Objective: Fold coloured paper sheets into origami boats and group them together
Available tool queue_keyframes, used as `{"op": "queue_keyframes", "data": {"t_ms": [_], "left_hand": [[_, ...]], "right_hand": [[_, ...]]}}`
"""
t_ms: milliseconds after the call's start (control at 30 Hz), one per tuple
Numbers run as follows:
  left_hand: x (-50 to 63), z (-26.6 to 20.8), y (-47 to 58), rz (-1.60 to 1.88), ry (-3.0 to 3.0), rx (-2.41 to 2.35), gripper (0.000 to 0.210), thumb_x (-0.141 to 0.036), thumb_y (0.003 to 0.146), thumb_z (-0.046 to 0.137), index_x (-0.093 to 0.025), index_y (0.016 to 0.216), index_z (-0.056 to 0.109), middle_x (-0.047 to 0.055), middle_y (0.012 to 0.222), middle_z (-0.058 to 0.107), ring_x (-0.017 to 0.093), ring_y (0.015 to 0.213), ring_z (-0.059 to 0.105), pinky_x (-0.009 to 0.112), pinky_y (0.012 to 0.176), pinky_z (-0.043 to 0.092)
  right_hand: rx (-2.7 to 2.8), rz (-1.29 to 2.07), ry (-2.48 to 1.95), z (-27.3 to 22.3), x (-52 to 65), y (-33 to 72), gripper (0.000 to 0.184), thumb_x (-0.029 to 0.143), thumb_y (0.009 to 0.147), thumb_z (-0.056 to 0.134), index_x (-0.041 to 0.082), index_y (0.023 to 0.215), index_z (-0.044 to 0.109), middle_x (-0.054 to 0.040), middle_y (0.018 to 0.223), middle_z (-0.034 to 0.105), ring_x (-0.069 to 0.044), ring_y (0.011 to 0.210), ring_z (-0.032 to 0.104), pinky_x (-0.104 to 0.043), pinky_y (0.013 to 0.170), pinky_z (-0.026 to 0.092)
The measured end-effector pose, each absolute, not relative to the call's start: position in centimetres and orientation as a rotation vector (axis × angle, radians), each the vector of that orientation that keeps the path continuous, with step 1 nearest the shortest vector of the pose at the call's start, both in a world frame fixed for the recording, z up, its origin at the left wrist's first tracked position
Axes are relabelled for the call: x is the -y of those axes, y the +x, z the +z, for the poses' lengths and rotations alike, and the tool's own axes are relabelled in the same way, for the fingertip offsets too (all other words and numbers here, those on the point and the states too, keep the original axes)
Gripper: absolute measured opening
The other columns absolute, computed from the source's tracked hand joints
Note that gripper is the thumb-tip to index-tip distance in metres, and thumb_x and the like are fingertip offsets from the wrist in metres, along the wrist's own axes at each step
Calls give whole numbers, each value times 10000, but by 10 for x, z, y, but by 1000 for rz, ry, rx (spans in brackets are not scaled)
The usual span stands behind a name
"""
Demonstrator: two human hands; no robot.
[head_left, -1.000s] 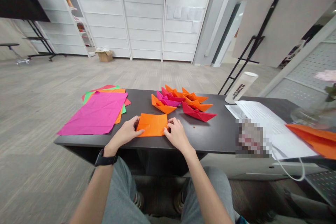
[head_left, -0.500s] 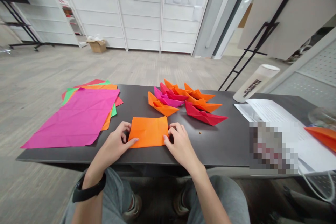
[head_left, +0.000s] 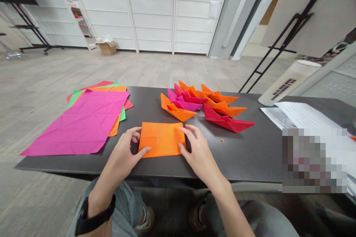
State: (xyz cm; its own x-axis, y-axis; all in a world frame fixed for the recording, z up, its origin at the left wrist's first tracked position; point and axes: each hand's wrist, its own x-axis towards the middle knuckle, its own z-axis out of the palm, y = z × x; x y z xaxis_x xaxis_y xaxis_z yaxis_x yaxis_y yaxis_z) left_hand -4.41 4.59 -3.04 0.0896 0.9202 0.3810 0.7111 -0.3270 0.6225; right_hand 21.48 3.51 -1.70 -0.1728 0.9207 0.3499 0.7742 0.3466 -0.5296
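A folded orange paper (head_left: 161,141), a flat rectangle, lies near the table's front edge between my hands. My left hand (head_left: 129,147) grips its left side, the thumb on top of the lower left corner and the fingers bent at the left edge. On the other side, my right hand (head_left: 198,147) has its thumb on the lower right part and a fingertip at the upper right corner. Just beyond the paper stand several folded paper boats, among them an orange boat (head_left: 178,109), a magenta boat (head_left: 183,103) and a red boat (head_left: 228,120).
Left on the dark table (head_left: 250,155) is a stack of coloured sheets with a magenta sheet (head_left: 80,126) uppermost. A white cylinder (head_left: 287,83) with black lettering stands at the back right. Printed papers (head_left: 300,114) and a blurred-out patch are at the right.
My view has shifted slightly, so the boats and cylinder appear farther right. The fingers of my right hand have stretched out somewhat, one reaching the paper's upper right corner.
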Motion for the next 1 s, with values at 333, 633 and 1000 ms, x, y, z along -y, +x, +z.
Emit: {"op": "queue_keyframes", "data": {"t_ms": [333,633,1000], "left_hand": [[-13,-8,-13,788,2634,-1300,300,-179,980,525,-239,1248,646,88,1403,610,243,1324,543,455,1108,461],[-9,-16,-11,434,2529,-1287,477,-307,927,647,-304,1398,572,77,1562,452,297,1464,391,553,1171,382],[-9,-9,-24,430,2544,-1237,448,-330,932,642,-321,1377,595,57,1550,446,295,1450,406,554,1178,352]], "right_hand": [[2195,203,-1438,-18,-35,213,271,113,967,523,207,1136,713,-118,1334,643,-294,1259,567,-504,988,517],[2447,292,-1214,12,-6,196,397,192,997,500,202,1386,577,-96,1517,507,-267,1459,387,-563,1225,281],[2480,660,-1313,20,5,233,508,232,990,573,354,1473,470,-23,1513,489,-258,1432,420,-635,1213,220]]}}
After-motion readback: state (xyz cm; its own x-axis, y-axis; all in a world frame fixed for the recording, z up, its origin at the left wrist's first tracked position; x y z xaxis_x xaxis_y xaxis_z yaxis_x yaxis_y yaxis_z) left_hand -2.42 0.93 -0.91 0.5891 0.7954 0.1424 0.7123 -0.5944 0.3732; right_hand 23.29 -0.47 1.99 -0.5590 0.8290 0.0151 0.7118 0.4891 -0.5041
